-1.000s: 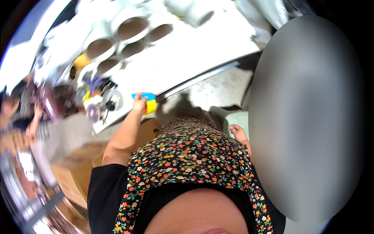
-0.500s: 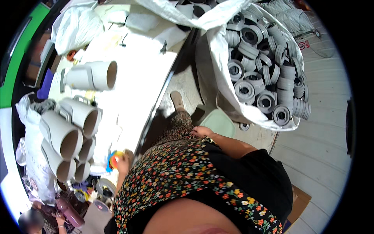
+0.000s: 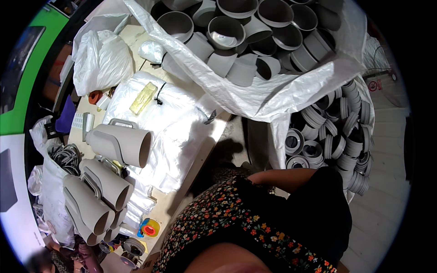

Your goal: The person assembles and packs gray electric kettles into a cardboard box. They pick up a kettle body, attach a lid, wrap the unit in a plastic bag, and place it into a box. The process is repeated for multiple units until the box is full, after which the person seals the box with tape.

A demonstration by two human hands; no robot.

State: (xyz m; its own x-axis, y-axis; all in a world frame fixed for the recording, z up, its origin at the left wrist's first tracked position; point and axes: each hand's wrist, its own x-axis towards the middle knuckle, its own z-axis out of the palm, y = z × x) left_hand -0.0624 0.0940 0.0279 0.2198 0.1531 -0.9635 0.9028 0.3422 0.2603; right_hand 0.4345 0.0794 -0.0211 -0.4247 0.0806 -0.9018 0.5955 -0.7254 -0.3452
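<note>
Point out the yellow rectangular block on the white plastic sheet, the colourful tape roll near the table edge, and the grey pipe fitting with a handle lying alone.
Yellow rectangular block (image 3: 143,98), head view, middle of its top face.
Colourful tape roll (image 3: 149,227), head view, its red centre.
Grey handled pipe fitting (image 3: 120,144), head view, side of its body.

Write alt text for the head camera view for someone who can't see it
A person in a floral top leans over a worktable covered in clear plastic bags, with grey pipe sections lying at its left and a tape roll near its edge. Big white sacks hold grey pipe fittings and grey rings. Neither hand is visible; one bare forearm reaches right.
</note>
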